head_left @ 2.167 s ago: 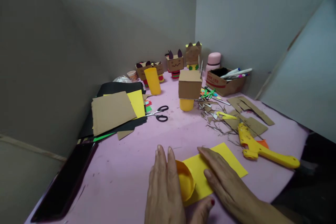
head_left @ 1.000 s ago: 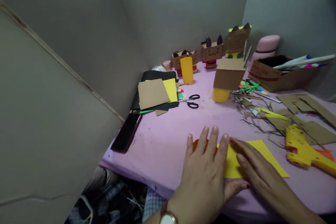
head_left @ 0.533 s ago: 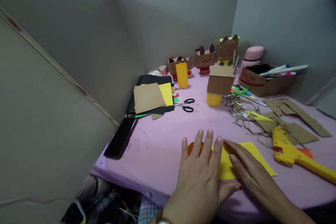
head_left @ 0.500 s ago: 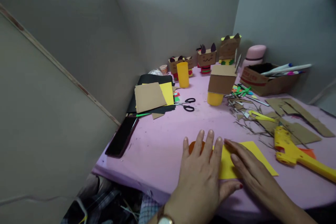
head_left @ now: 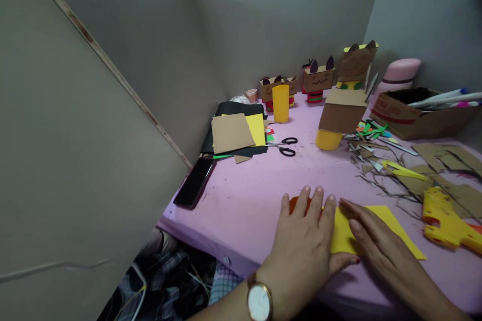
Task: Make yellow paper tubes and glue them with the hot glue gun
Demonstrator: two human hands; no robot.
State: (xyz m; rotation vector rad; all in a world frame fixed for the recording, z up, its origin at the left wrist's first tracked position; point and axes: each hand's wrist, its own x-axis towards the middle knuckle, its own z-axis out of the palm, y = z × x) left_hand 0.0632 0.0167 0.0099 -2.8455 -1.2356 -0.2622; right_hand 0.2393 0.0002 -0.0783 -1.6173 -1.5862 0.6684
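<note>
At the table's near edge lies a sheet of yellow paper (head_left: 391, 228). My left hand (head_left: 307, 233) presses flat with spread fingers on its left part, over a dark orange piece (head_left: 297, 204) that shows between the fingertips. What that piece is, I cannot make out, as the hand covers most of it. My right hand (head_left: 380, 241) rests on edge across the yellow paper, fingers stretched out and nothing held. Off to the right is a yellow hot glue gun (head_left: 444, 218).
Scissors (head_left: 284, 147), stacked cardboard (head_left: 231, 133) and a phone (head_left: 196, 183) lie left. Behind stand a yellow paper cylinder (head_left: 280, 104), a cardboard box on a yellow base (head_left: 342, 113) and cardboard cat figures (head_left: 318, 80). Right are scraps (head_left: 371, 153) and a pen box (head_left: 422, 115).
The view has swung left, so everything sits farther right in it. Both hands keep nearly the same pose on the yellow paper.
</note>
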